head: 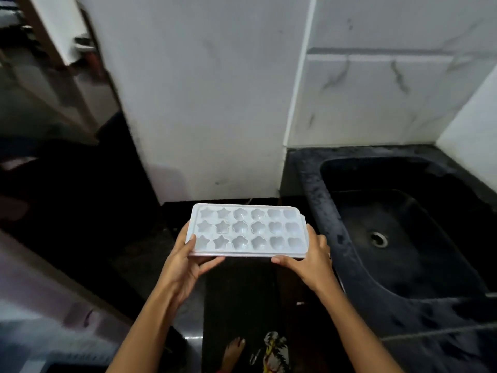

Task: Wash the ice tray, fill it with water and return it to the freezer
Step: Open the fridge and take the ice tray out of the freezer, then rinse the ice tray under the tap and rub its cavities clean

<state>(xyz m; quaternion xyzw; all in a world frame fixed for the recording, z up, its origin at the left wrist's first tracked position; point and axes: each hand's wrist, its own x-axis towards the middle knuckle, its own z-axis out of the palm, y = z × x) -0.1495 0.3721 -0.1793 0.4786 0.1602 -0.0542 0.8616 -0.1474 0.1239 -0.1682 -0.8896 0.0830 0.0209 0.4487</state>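
Note:
A white plastic ice tray (248, 229) with star, flower and heart shaped cups is held level in front of me, cups facing up. My left hand (185, 261) grips its near left corner, thumb on the rim. My right hand (309, 261) grips its near right corner. The cups look glossy; I cannot tell whether they hold water. To the right lies a black stone sink (398, 238) with a metal drain (378, 239). No tap is in view.
A black speckled counter (312, 184) rims the sink, backed by white marbled wall tiles (376, 90). A white pillar (201, 103) stands ahead. A pale appliance surface (40, 305) fills the lower left. My bare foot (235, 351) shows on the dark floor.

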